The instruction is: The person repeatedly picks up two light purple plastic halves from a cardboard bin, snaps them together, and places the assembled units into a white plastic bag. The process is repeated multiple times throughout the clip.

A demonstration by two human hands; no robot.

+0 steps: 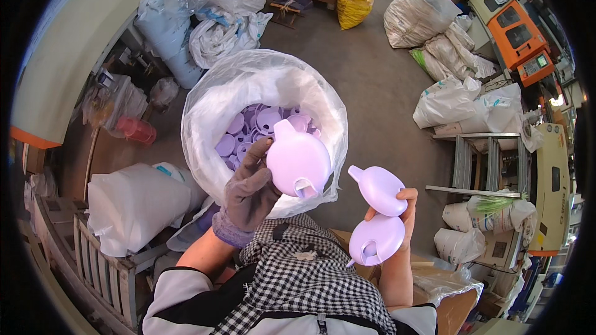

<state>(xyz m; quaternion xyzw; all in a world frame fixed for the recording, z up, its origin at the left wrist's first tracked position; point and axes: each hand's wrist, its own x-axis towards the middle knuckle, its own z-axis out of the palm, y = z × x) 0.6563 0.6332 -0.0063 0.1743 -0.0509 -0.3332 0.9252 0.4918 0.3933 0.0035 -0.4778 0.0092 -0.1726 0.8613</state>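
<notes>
My left hand point(248, 191), in a grey work glove, grips a lilac plastic spouted shell point(299, 160). This shell is rounded, with a short spout at the top and a squarish hole low on its face. Bare, my right hand point(407, 214) has its fingers closed on two similar shells, one upper point(381, 191) and one lower point(379, 234), which touch each other. A large bag with a clear liner point(202, 108) stands beyond my left hand. Inside it lie many lilac plastic pieces point(268, 120), partly hidden by the held shell.
White sacks point(423, 15) and a metal step frame point(477, 161) line the right side, near an orange-doored machine point(518, 31). A yellow bag point(356, 3) stands far off. Left are a stuffed white bag point(139, 208) and a slatted frame point(102, 267). A cardboard box point(462, 310) is near my right elbow.
</notes>
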